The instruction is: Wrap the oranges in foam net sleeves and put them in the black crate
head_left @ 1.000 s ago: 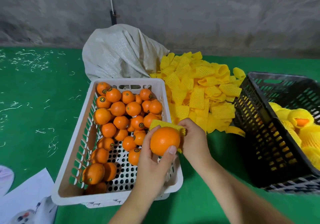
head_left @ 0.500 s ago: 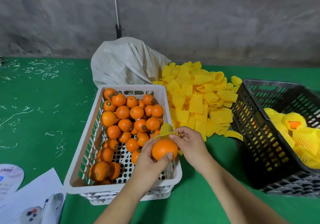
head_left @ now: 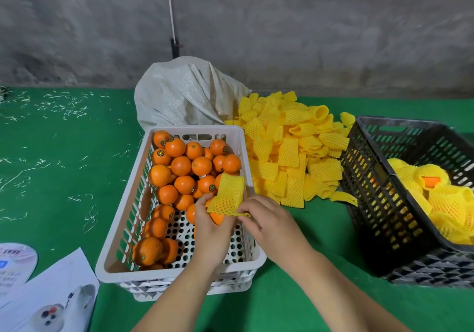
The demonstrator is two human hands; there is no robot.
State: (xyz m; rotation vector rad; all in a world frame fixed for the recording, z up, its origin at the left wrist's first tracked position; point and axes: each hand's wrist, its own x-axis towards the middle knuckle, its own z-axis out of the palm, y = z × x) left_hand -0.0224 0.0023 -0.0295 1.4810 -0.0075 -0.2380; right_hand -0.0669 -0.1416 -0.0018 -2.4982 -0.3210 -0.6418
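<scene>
Left hand (head_left: 210, 231) grips an orange (head_left: 217, 218) over the white crate (head_left: 179, 274). Right hand (head_left: 266, 222) pinches the foam sleeve (head_left: 228, 195) rim, sleeve draped over the orange's top. Sleeve pile (head_left: 287, 147) at 12 o'clock, black crate (head_left: 369, 185) at 3 o'clock.

Even soft light, faint shadows, wide-angle bending (edges), slight blur

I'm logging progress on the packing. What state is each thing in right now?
Left hand: grips an orange.
Right hand: pinches the sleeve's edge.
Orange: partly covered.
Foam net sleeve: stretched open over the orange.
White crate: partly full of bare oranges.
Black crate: holds wrapped oranges.
Sack: slumped, open.
</scene>
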